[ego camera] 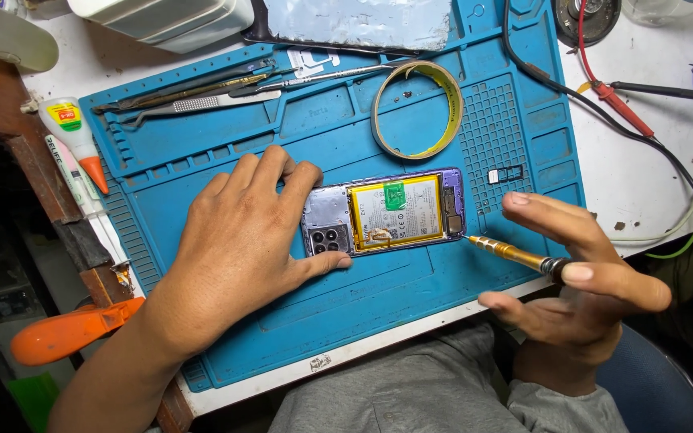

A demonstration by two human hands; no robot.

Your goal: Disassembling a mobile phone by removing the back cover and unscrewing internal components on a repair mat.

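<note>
Lying near the middle of the blue work mat (226,337), the opened phone (384,213) has its long axis running left to right, camera end to the left and its yellow-labelled battery (397,210) exposed. The left hand (242,240) rests flat on the mat at the phone's left end, fingers (282,172) slightly spread, the fingertips touching the camera end and the thumb lying along its near corner, so it steadies the phone without pinching it. The right hand (579,281) is off the phone's right end, fingers loosely spread while thumb and forefinger pinch the dark top of a gold-shafted screwdriver (511,255). The shaft slants up and left, its tip just beside the phone's near right corner; whether it touches I cannot tell. The left hand is on the phone; the right reaches it only through the tool.

In the mat's far trough lie tweezers (202,103) and thin metal pry tools (194,90). A roll of tape (417,110) lies flat just beyond the phone, and a small card tray (505,173) sits on the mat to the right. On the white counter (643,176), a glue bottle (75,136) lies at the left and red and black probe leads (627,112) at the far right.
</note>
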